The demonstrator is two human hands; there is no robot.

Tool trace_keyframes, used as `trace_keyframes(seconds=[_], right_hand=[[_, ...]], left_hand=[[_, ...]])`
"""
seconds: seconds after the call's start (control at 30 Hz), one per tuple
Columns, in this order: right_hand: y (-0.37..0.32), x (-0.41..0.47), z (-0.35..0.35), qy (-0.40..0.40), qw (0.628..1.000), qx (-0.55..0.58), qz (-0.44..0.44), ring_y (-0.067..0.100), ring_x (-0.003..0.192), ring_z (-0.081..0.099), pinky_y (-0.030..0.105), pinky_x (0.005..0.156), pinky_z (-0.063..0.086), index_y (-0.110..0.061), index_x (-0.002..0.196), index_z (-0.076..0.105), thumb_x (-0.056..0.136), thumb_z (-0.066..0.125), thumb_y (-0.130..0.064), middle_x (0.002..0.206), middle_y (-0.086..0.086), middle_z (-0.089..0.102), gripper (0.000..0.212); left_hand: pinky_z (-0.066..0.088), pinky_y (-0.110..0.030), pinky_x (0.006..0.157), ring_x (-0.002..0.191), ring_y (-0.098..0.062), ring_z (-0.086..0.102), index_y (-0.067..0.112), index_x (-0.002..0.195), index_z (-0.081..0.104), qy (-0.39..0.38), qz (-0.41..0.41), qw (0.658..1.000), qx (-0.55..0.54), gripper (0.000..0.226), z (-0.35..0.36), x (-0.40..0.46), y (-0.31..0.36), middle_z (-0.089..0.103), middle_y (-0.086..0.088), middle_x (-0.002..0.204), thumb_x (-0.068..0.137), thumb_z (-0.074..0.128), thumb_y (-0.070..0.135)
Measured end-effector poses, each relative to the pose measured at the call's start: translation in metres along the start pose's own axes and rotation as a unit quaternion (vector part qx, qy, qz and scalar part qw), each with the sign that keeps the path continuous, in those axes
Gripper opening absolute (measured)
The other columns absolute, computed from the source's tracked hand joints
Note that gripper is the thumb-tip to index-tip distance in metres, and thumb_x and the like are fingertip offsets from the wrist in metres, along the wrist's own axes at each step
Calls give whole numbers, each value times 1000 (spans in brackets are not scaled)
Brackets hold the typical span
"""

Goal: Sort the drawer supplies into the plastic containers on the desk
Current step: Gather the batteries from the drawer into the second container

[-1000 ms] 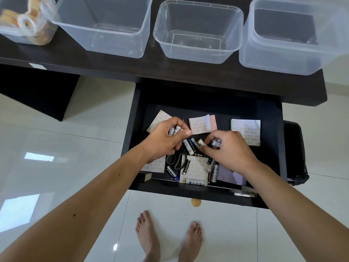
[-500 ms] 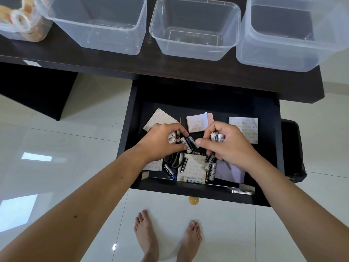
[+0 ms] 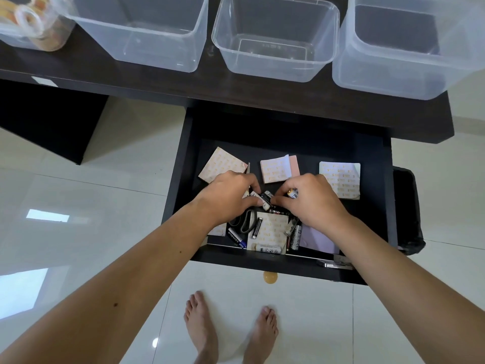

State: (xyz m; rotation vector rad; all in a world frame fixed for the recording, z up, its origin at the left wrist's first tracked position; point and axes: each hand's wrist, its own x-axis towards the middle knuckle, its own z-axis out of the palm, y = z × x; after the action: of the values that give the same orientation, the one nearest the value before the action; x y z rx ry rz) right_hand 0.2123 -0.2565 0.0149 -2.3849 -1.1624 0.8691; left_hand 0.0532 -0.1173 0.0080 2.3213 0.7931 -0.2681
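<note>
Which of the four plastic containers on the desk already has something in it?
The far-left container, cut off by the frame edge: it holds tape rolls. The other three show only bare bottoms.

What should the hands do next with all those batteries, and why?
Probably lift both handfuls up and drop them into one empty container on the desk. The left hand and right hand each already grip batteries, and more still lie loose in the drawer.

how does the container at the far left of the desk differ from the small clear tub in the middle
The far-left clear plastic container holds tape rolls; the small clear plastic tub is empty. The far-left one is cut off by the frame edge; the tub shows whole. Both are transparent and stand on the dark desk.
</note>
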Motion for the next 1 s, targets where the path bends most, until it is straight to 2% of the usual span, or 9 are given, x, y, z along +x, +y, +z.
trace_keyframes(seconds=[0.13, 0.27, 0.47, 0.57, 0.63, 0.7, 0.8, 0.9, 1.0], right_hand=[[-2, -3, 0, -13, 1000, -24, -11, 12, 57, 57, 22, 50, 38, -30, 92, 81, 95, 75, -37, 86, 2, 76, 9], [-2, -5, -5, -5, 1000, 27, -12, 19, 49, 57, 27, 49, 45, -30, 92, 81, 94, 75, -36, 80, 2, 77, 9], [3, -11, -13, 1, 994, 106, -4, 35, 78, 69, 33, 65, 50, -34, 87, 74, 91, 79, -41, 84, 4, 77, 10], [7, -12, -17, -15, 987, 158, 1, 8, 79, 68, 32, 76, 52, -34, 95, 73, 91, 81, -34, 92, -14, 72, 9], [7, -12, -20, -30, 982, 183, -24, 5, 93, 71, 26, 85, 52, -41, 113, 72, 93, 79, -26, 112, -15, 72, 25], [6, -15, -25, -51, 974, 221, -21, 9, 76, 71, 26, 72, 53, -45, 122, 71, 98, 72, -19, 116, -10, 72, 35], [7, -18, -31, -81, 964, 252, 23, 12, 54, 57, 31, 59, 49, -34, 108, 76, 99, 67, -11, 79, 6, 75, 27], [9, -22, -35, -83, 960, 262, 46, 9, 51, 63, 27, 52, 51, -16, 95, 72, 93, 76, -6, 70, 9, 73, 11], [14, -25, -34, -91, 957, 270, 53, 20, 57, 66, 28, 49, 51, -11, 85, 65, 87, 85, -6, 73, 20, 75, 20]], left_hand=[[53, -34, 83, 101, -19, 63, 24, 113, 68, -20, 17, 1000, -13, 31, -3, -3, -3, 69, 0, 110, 97, 70, 51], [51, -33, 90, 100, -12, 62, 26, 104, 67, 1, 36, 994, -104, 23, -9, -8, -8, 67, 8, 105, 97, 70, 48], [56, -36, 52, 49, -5, 53, 25, 103, 58, 72, 1, 979, -191, 19, -12, -11, -3, 71, -10, 106, 100, 70, 40], [56, -32, 53, 52, -3, 59, 22, 98, 59, 81, -5, 973, -218, 20, -14, -11, -1, 72, -6, 107, 98, 74, 36], [59, -35, 72, 76, -9, 68, 22, 91, 59, 81, 3, 974, -214, 23, -13, -11, -1, 74, 3, 102, 94, 78, 35], [56, -27, 77, 92, -18, 70, 21, 84, 57, 65, 2, 973, -223, 28, -11, -11, -2, 74, 9, 97, 90, 83, 30], [59, -29, 72, 84, -21, 67, 30, 87, 56, 42, 5, 975, -218, 26, -9, -8, -2, 72, 7, 97, 90, 82, 27], [58, -28, 59, 69, -10, 63, 37, 107, 66, 0, 29, 972, -235, 28, -10, -10, 1, 66, 8, 102, 94, 74, 15], [60, -33, 55, 60, -14, 67, 32, 106, 73, -15, 19, 969, -246, 24, -10, -11, 4, 67, 4, 95, 97, 71, 11]])
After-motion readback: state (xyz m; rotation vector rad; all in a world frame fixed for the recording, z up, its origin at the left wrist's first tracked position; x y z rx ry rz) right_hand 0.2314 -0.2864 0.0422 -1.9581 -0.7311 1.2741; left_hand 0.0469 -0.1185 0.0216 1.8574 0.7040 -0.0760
